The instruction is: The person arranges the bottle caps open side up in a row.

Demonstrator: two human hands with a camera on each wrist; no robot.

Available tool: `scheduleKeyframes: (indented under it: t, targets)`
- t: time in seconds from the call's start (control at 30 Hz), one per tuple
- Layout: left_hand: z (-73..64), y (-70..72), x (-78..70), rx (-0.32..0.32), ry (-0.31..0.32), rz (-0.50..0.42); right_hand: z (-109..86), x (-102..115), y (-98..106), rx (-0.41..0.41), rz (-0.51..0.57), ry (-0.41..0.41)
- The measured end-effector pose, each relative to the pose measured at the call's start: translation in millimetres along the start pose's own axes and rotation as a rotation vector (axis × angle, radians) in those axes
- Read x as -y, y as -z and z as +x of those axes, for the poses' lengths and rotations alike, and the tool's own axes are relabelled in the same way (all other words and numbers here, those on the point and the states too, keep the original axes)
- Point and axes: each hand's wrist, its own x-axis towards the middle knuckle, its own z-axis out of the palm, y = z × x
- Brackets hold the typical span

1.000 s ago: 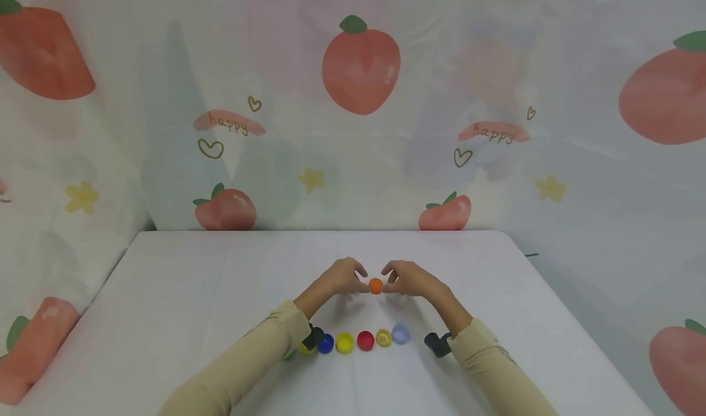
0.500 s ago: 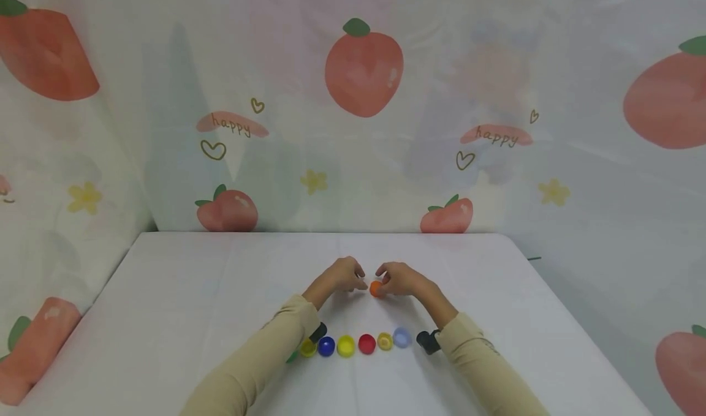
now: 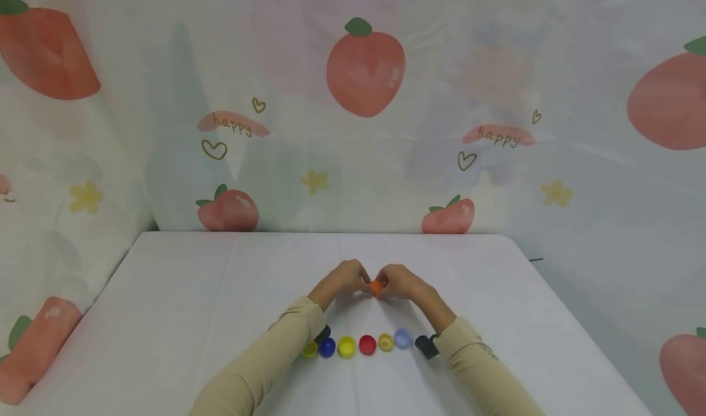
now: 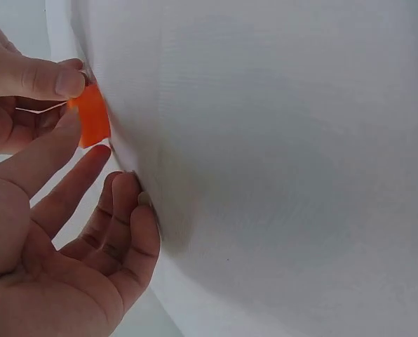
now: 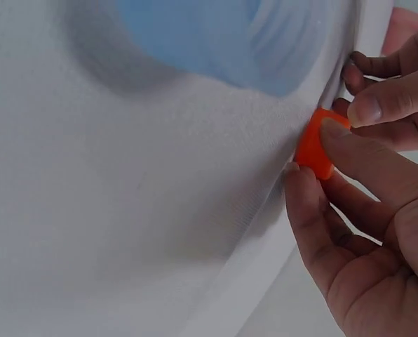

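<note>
Both hands meet over a small orange cap (image 3: pixel 376 288) near the middle of the table. My left hand (image 3: pixel 350 276) pinches it from the left; in the left wrist view the thumb lies against the orange cap (image 4: pixel 93 116) and the index fingertip is at its lower edge. From the other side my right hand (image 3: pixel 401 280) pinches it, the thumb pressed on the orange cap (image 5: pixel 313 149) in the right wrist view and a fingertip below. Fingers hide part of the cap.
Nearer the person runs a row of caps: yellow (image 3: pixel 309 349), blue (image 3: pixel 327 347), yellow (image 3: pixel 346 347), red (image 3: pixel 367 345), small gold-yellow (image 3: pixel 385 342), pale blue (image 3: pixel 402 339). The left sleeve (image 3: pixel 270 348) covers the row's left end. A printed curtain (image 3: pixel 309 128) stands behind the table (image 3: pixel 193 293).
The left fingers, slightly apart from the orange cap half a second ago, have closed in on it. The right fingers now cover more of it. The left sleeve now hides the green cap.
</note>
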Motion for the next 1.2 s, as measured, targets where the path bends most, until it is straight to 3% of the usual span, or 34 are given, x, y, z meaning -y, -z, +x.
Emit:
scheduleKeyframes:
  t: [0.23,0.43,0.57,0.8,0.83,1.07,1.2]
  targets:
    - [-3.7,0.9,2.0,-0.015,-0.046,0.013,-1.1,1,-2,-0.022,0.013,0.007]
    - [-4.7,0.3,4.2,-0.009,-0.036,-0.025,-3.6,6,-2,-0.002,0.093,0.003]
    - [-3.6,2.5,4.4,-0.02,-0.039,-0.051,-5.4,9,0,-0.036,0.124,0.024]
    - [-7.8,12.1,4.6,-0.11,-0.16,-0.118,-13.7,16,7,-0.12,0.234,0.07]
    - [-10.4,14.0,2.6,-0.112,-0.146,-0.132,-15.4,17,8,-0.133,0.259,0.074]
    - [-24.3,15.1,1.0,-0.168,-0.233,-0.239,-30.8,17,14,-0.261,0.322,0.13]
    - [-32.1,9.9,-3.7,-0.257,-0.362,-0.313,-42.7,17,18,-0.354,0.344,0.14]
